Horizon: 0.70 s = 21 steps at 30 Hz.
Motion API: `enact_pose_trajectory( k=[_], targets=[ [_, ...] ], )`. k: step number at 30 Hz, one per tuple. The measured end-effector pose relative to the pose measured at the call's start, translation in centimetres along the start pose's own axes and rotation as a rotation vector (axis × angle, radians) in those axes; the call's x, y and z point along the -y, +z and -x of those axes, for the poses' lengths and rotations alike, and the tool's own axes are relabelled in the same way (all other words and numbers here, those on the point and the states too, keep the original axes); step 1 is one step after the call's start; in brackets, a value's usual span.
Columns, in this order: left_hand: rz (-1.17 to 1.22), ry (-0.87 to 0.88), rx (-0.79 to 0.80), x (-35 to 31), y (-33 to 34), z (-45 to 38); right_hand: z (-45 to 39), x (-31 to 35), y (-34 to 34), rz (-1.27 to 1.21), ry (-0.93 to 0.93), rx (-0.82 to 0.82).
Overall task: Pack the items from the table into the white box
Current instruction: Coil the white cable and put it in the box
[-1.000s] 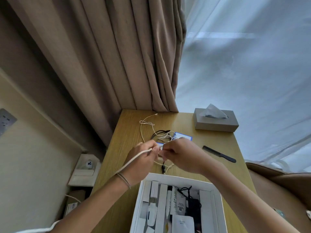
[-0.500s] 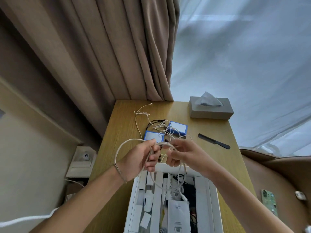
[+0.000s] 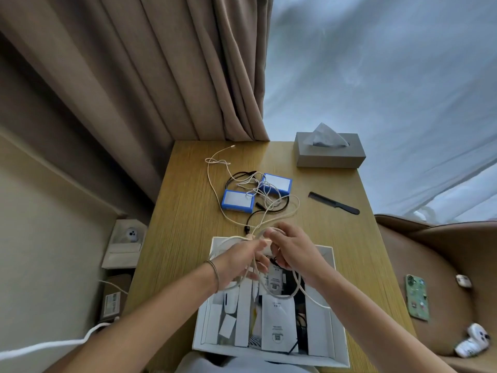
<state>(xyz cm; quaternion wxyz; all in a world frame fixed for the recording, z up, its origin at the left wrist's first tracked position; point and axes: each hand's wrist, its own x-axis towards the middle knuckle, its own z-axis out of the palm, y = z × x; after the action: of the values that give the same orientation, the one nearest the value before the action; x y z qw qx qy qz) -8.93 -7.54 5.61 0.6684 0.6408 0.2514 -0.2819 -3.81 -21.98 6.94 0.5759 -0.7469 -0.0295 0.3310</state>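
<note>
Coiling seems to be what's going on: both hands sit together over the far edge of the white box (image 3: 339, 332), which lies at the near edge of the table (image 3: 174, 238). The left hand (image 3: 242, 258) has its fingers curled round loops of a white cable (image 3: 298, 288), and the right hand (image 3: 293, 250) pinches the same cable at the top of the loop. It's a bit blurry where the fingers overlap, so exactly which strands each hand has is hard to say. The loop hangs down into the box, over the packets and dividers already inside.

Around the middle of the table, two blue-edged packs (image 3: 238, 201) lie in a tangle of thin white and black cords (image 3: 215, 181). A black comb (image 3: 333, 206) sits toward the right edge, and a grey tissue box (image 3: 329, 157) is at the far right corner. Off the table to the right, a green phone (image 3: 417, 297) rests on a brown seat.
</note>
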Motion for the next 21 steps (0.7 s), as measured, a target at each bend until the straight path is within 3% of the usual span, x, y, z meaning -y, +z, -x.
enact_pose_trajectory(
  k=[2,6,7,11,14,18,21],
  targets=[
    [-0.157,0.022,-0.034,0.3,0.8,-0.1,0.0,-0.6,0.0,-0.034,0.027,0.005],
    [-0.828,0.162,-0.108,1.6,2.2,-0.5,0.0,-1.4,-0.3,0.009,0.116,0.045],
    [-0.895,0.197,-0.133,1.7,2.5,-0.5,0.0,-1.5,-0.3,0.013,0.141,0.071],
    [-0.878,0.269,-0.32,1.4,3.1,-0.7,0.2,-2.0,-0.7,-0.12,0.202,0.133],
    [-0.895,0.305,-0.373,1.5,3.7,-0.4,0.2,-2.1,-1.1,-0.192,0.257,0.124],
    [-0.766,0.491,-0.299,3.4,4.7,1.7,-0.3,-1.9,-1.9,-0.328,0.243,-0.007],
    [-0.906,0.735,-0.223,5.3,4.9,2.9,-0.4,-1.5,-2.4,-0.343,0.199,-0.031]
  ],
)
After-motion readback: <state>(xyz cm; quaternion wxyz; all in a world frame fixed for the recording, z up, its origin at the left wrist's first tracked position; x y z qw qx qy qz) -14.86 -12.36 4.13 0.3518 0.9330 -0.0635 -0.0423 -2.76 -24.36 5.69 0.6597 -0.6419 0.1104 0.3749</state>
